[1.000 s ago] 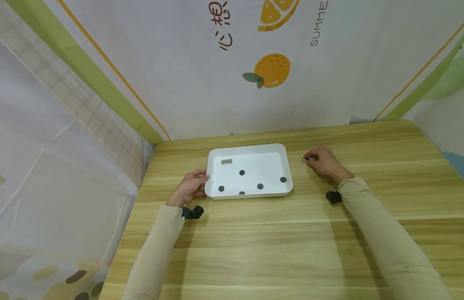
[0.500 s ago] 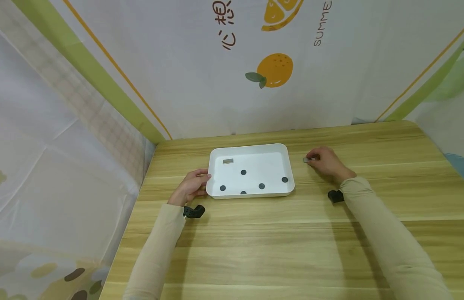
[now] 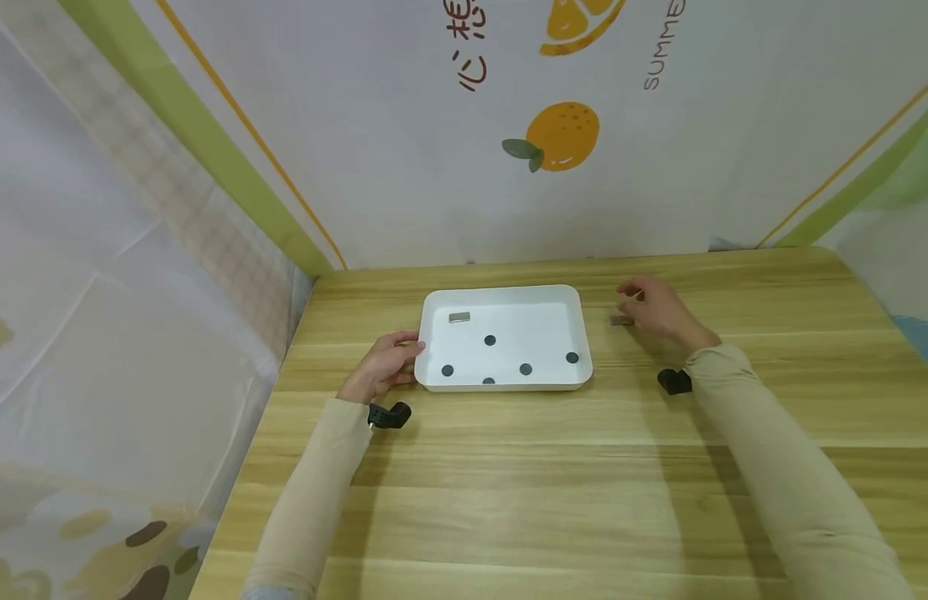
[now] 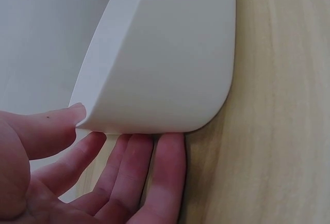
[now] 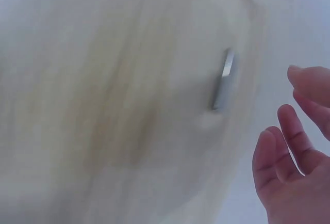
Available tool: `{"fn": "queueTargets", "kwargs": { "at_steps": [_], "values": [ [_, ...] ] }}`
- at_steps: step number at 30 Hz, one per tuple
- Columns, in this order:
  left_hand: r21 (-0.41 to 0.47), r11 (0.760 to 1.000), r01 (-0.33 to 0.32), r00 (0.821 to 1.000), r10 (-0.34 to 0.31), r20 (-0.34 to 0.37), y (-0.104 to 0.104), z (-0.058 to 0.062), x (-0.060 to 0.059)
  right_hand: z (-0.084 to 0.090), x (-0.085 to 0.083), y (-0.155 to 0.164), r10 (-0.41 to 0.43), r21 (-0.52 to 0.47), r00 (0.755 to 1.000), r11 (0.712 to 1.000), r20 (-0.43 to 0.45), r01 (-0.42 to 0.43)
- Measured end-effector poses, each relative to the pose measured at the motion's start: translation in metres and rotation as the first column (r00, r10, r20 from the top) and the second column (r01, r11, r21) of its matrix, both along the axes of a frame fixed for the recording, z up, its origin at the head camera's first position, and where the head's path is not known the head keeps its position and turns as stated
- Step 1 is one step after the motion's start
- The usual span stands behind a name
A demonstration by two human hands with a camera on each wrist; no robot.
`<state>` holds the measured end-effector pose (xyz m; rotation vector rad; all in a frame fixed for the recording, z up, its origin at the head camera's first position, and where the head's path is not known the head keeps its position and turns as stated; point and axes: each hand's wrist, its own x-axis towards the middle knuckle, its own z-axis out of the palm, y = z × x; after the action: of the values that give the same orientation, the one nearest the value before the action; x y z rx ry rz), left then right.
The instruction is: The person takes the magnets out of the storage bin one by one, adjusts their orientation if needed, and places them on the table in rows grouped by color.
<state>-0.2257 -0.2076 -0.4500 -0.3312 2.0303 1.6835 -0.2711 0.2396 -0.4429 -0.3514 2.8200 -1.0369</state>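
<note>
My left hand (image 3: 385, 365) holds the left end of a white rectangular tray (image 3: 509, 387). In the left wrist view, the thumb lies at the tray's rim (image 4: 118, 59) and the fingers touch its outer wall. Inside the tray, a small silvery metal bar (image 3: 459, 317) lies near the far left corner, with several dark round spots (image 3: 489, 340) on the floor around it. To the right of the tray, my right hand (image 3: 662, 312) hovers with fingers apart and nothing in them. Just beside its fingertips a second metal bar (image 3: 621, 320) rests on the table, also seen in the right wrist view.
The wood-grain table (image 3: 509, 483) stretches in front of the tray and off to the right. A white curtain (image 3: 403, 183) with fruit prints hangs along the table's far edge. Black camera mounts (image 3: 389, 415) stick out from both wrists.
My right hand has let go of the metal bar, which now lies on the table, and has lifted slightly with its fingers parted. The left hand stays on the tray; the head view shifts slightly.
</note>
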Motion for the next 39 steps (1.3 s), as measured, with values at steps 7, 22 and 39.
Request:
{"fn": "queueTargets", "kwargs": {
  "at_steps": [7,22,39],
  "values": [
    [-0.005,1.0,0.01,1.0,-0.01,0.005,0.0,0.003,0.001,0.022,-0.007,-0.024,0.017,-0.015,0.999,1.0,-0.031,-0.018],
    [-0.004,1.0,-0.004,1.0,0.004,0.0,0.0,0.002,0.002,0.047,-0.019,-0.097,0.141,-0.049,0.984,0.988,-0.109,-0.147],
    [0.0,1.0,-0.021,1.0,0.021,-0.011,0.001,0.001,0.003,0.025,-0.029,-0.168,0.201,-0.081,0.98,0.977,0.004,-0.2]
  ]
}}
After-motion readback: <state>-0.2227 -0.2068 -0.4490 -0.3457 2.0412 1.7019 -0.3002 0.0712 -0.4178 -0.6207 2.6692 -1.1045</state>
